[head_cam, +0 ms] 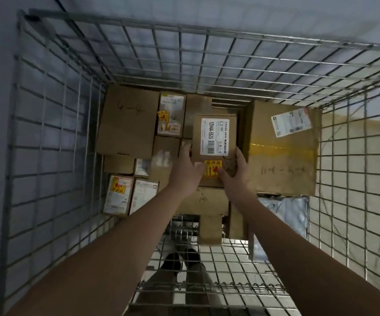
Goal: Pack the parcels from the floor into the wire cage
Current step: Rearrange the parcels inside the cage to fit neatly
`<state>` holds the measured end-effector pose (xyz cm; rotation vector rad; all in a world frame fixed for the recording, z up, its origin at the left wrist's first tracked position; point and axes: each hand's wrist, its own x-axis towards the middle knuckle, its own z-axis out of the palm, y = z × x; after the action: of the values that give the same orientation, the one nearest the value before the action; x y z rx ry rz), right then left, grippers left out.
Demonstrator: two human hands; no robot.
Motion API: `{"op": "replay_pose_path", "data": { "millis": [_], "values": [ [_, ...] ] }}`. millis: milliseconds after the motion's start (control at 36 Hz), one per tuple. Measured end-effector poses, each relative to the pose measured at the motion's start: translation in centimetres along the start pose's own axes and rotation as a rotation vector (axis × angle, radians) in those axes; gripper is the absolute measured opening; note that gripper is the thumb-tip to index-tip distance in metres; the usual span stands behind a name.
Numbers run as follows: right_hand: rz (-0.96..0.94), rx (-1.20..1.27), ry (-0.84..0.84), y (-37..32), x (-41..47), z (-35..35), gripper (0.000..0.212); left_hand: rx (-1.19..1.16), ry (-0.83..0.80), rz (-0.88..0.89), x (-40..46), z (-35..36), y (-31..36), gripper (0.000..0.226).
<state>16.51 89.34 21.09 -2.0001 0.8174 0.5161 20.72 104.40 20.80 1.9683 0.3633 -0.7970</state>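
Brown cardboard parcel with a white label sits gripped between my left hand and right hand, inside the grey wire cage; I'd lower it level into the gap.

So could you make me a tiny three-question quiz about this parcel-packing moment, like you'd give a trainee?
1. True or false: both hands hold the same cardboard box.
2. Which is on the held box? A) white barcode label B) blue ribbon C) red bow
3. Fill in: the parcels lie inside a wire ____.

Key:
1. True: left hand and right hand grip the labelled cardboard box.
2. A, the white barcode label.
3. cage; wire cage.
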Motion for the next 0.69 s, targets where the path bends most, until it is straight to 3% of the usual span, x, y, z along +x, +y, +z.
{"op": "replay_pose_path", "data": {
  "millis": [194, 389, 694],
  "values": [
    [-0.027, 0.042, 0.142, 2.3, 5.0, -3.0, 0.070, 0.034, -0.121, 0.062, 3.6, 5.1, 3.4, 0.054],
    [-0.033, -0.004, 0.055, 2.2, 9.5, -2.8, 0.068, 0.188, -0.080, 0.079, 7.5, 6.7, 4.5, 0.056],
    [-0.061, -0.270, -0.013, 2.3, 11.3, -2.1, 0.063, 0.200, -0.028, 0.078, 8.4, 8.5, 2.6, 0.068]
  ]
}}
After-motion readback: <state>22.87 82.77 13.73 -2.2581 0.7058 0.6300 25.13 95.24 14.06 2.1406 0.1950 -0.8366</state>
